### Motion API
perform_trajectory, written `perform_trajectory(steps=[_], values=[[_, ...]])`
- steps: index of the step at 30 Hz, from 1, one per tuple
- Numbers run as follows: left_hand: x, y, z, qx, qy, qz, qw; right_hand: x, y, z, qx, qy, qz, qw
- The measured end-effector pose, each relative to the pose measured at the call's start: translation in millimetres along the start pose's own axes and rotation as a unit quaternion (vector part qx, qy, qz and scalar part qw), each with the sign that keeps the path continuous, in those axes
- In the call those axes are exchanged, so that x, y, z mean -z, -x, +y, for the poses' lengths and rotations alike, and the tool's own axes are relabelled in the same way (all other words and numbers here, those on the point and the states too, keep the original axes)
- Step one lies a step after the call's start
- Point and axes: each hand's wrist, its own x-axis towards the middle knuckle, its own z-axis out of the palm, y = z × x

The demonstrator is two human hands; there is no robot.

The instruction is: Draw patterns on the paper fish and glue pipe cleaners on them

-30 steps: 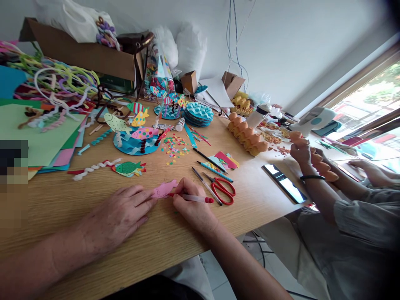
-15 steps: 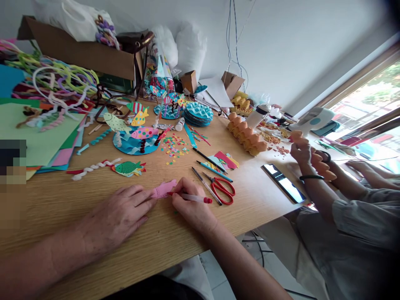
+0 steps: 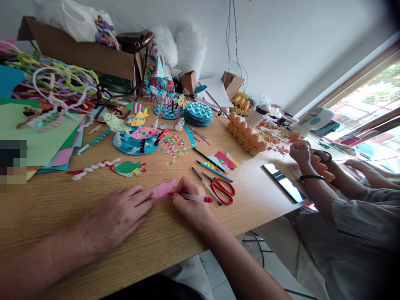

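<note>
Pen work on pink fish, near table edge.
Left hand (image 3: 120,216) lies flat, fingertips pinning the fish (image 3: 164,189); right hand (image 3: 190,204) is closed around the pen (image 3: 192,198). A loosened pin could smear the line; scissors (image 3: 222,189) beside may snag.

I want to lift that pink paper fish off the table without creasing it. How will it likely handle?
The pink paper fish looks thin and flat, so probably floppy and very light. The left hand pins its tail end while the right hand works a red pen on it, suggesting it slides easily on the smooth wooden table.
</note>
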Motion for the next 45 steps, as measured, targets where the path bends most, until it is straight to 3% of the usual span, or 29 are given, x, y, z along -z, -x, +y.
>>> perform_trajectory(steps=[10, 17, 24, 28, 33, 45], values=[[-0.6, 1, -1, 0.011, 0.009, -0.003, 1.000, -1, 0, 3, 0.010, 0.000, 0.002, 1.000], [1.0, -1, 2, -0.005, -0.028, 0.004, 1.000, -5, 1, 9, 0.002, -0.066, 0.012, 0.998], [-2.3, 1, 1, 0.004, -0.021, -0.001, 1.000, -2, -3, 5, -0.052, -0.081, 0.021, 0.995], [-2.6, 1, 1, -0.002, -0.020, 0.018, 1.000, 10, -11, -2, -0.105, -0.107, -0.033, 0.988], [-1.0, 0, 1, -0.012, -0.027, 0.034, 0.999, 26, -22, -5, -0.088, -0.114, -0.114, 0.983], [-4.2, 3, 0, 0.006, -0.002, 0.018, 1.000, 13, -14, 9, -0.011, -0.049, -0.072, 0.996]])
